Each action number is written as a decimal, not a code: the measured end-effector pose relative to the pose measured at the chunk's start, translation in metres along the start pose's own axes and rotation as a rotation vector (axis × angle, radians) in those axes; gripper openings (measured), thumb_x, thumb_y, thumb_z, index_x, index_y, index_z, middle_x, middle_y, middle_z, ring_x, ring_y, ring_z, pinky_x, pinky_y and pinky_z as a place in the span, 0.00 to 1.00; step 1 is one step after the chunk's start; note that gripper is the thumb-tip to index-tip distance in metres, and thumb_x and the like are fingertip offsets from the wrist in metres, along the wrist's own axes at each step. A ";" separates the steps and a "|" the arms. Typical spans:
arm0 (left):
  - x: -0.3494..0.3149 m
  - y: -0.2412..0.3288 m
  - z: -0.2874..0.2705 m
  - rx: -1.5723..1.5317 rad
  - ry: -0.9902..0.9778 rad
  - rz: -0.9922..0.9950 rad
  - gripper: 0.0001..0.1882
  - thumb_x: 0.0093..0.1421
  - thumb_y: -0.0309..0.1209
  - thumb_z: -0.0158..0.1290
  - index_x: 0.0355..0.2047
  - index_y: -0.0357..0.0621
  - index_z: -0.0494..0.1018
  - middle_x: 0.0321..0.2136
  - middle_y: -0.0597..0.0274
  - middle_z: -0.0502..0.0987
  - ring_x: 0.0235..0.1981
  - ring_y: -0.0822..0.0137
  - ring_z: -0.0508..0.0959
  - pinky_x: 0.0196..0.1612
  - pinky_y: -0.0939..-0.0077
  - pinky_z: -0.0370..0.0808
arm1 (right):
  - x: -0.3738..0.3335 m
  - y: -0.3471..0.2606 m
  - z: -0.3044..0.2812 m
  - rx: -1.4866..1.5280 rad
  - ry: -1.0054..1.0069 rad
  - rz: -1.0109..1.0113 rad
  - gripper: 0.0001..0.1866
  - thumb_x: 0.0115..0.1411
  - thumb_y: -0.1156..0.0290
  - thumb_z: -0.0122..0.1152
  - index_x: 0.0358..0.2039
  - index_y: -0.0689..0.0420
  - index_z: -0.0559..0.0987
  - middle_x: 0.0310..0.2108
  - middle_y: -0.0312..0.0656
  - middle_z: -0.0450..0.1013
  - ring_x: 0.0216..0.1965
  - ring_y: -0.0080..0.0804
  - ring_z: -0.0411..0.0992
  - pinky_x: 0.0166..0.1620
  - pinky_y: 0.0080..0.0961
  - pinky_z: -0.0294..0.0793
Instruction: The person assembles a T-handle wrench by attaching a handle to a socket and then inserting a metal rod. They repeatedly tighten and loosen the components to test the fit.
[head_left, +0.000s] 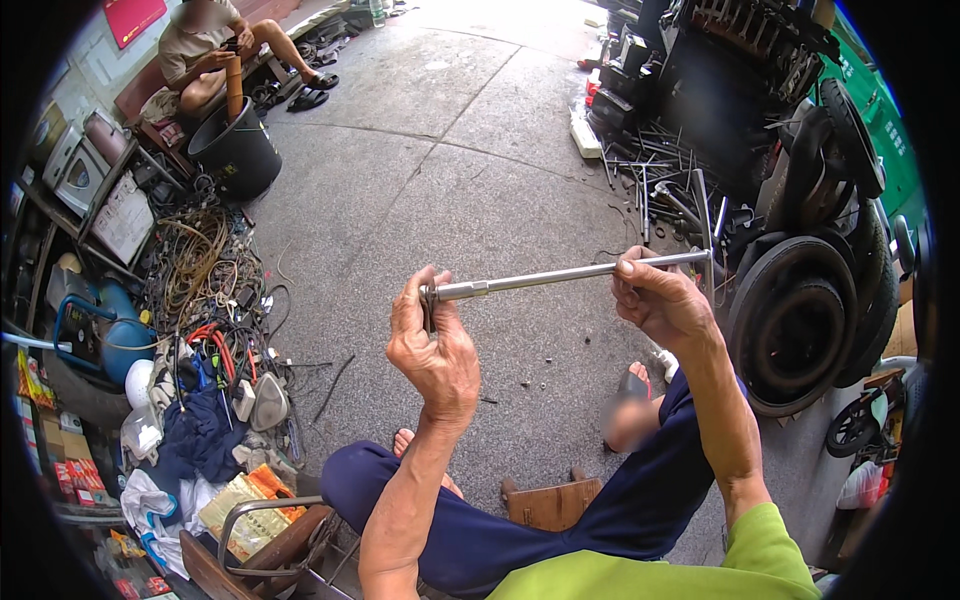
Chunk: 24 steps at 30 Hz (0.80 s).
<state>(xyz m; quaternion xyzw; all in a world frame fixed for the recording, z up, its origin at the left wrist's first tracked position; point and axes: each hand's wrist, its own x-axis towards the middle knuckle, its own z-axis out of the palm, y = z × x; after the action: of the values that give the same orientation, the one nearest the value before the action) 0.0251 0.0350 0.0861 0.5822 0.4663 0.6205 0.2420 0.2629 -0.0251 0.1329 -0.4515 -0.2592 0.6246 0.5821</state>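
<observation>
A long silver T-handle socket wrench (545,277) lies almost level in front of me, held between both hands. My left hand (436,350) is closed at its socket end. Between those fingers is a small dark metal piece (430,308), pressed against or near the socket; its exact kind I cannot make out. Near the other end, my right hand (665,298) pinches the shaft between thumb and fingers. Just beyond it the wrench's crossbar stands roughly upright. A few small dark bits (545,384) are scattered on the floor below.
A small wooden stool (552,505) is between my legs. Tangled cables (195,260) and clothes heap on the left, near a black bucket (240,160). Right, loose tools (650,180) lie beside tyres (797,322). Another person (205,60) sits at the far left.
</observation>
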 end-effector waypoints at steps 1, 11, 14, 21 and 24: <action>0.000 0.001 0.000 0.002 -0.003 -0.010 0.11 0.61 0.19 0.51 0.45 0.35 0.73 0.33 0.55 0.78 0.38 0.65 0.81 0.38 0.74 0.79 | -0.001 0.001 0.001 0.013 0.010 -0.003 0.11 0.54 0.68 0.69 0.29 0.57 0.74 0.21 0.33 0.67 0.22 0.19 0.63 0.25 0.19 0.61; -0.003 0.003 0.002 0.056 -0.039 -0.008 0.11 0.60 0.19 0.53 0.44 0.34 0.74 0.32 0.54 0.78 0.35 0.67 0.80 0.36 0.75 0.77 | 0.000 0.000 0.008 0.119 0.104 -0.010 0.15 0.62 0.57 0.56 0.32 0.57 0.76 0.21 0.34 0.69 0.22 0.22 0.66 0.22 0.20 0.61; -0.004 0.002 0.004 0.043 -0.042 -0.021 0.11 0.60 0.19 0.52 0.44 0.34 0.74 0.32 0.54 0.79 0.35 0.68 0.80 0.36 0.75 0.77 | 0.000 -0.001 0.011 -0.026 0.216 -0.031 0.21 0.64 0.52 0.50 0.29 0.58 0.77 0.18 0.35 0.69 0.18 0.22 0.65 0.19 0.21 0.59; -0.005 0.004 0.008 0.019 -0.061 -0.070 0.11 0.61 0.20 0.52 0.44 0.32 0.74 0.30 0.54 0.80 0.34 0.70 0.79 0.34 0.77 0.76 | -0.003 -0.001 0.007 -0.194 0.265 -0.165 0.20 0.60 0.58 0.61 0.20 0.62 0.78 0.13 0.37 0.71 0.10 0.19 0.63 0.14 0.15 0.59; -0.008 0.005 0.009 -0.034 -0.064 -0.129 0.11 0.62 0.20 0.52 0.44 0.32 0.74 0.30 0.55 0.80 0.33 0.71 0.79 0.34 0.78 0.76 | -0.001 0.000 0.002 -0.203 0.188 -0.234 0.19 0.61 0.61 0.61 0.21 0.63 0.77 0.14 0.38 0.71 0.10 0.20 0.63 0.15 0.14 0.59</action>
<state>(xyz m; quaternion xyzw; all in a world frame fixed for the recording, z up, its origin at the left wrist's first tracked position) 0.0362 0.0287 0.0858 0.5664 0.4841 0.5926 0.3062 0.2615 -0.0256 0.1343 -0.5311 -0.3163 0.4781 0.6240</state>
